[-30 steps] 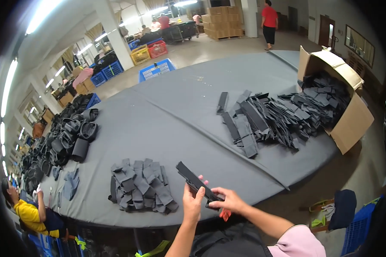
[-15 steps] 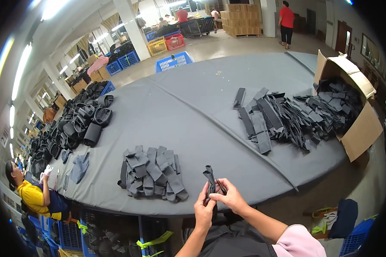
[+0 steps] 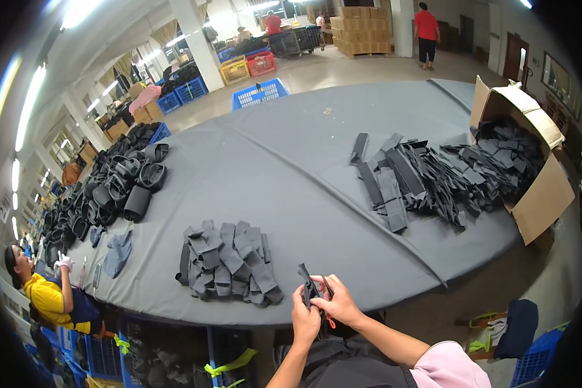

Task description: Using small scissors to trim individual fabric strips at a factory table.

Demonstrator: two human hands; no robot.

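I have the left hand point(image 3: 306, 319) on my feed, pinching a dark strip point(image 3: 308, 282) by the worktop's point(image 3: 284, 213) near edge; the right hand point(image 3: 340, 305) beside it grips a slim tool point(image 3: 328, 287). Beyond lie piled strips point(image 3: 229, 265), then an open carton point(image 3: 544, 202).

The desk point(image 3: 317, 239) is plain grey. At its near edge, the strip point(image 3: 306, 283) is black, the tool handle point(image 3: 331, 321) red. On the desk, piled strips point(image 3: 229, 265) are dark grey; looped pieces point(image 3: 118, 184), black. Beyond it appear a blue crate point(image 3: 258, 95), yellow crate point(image 3: 234, 72) and red crate point(image 3: 262, 64).
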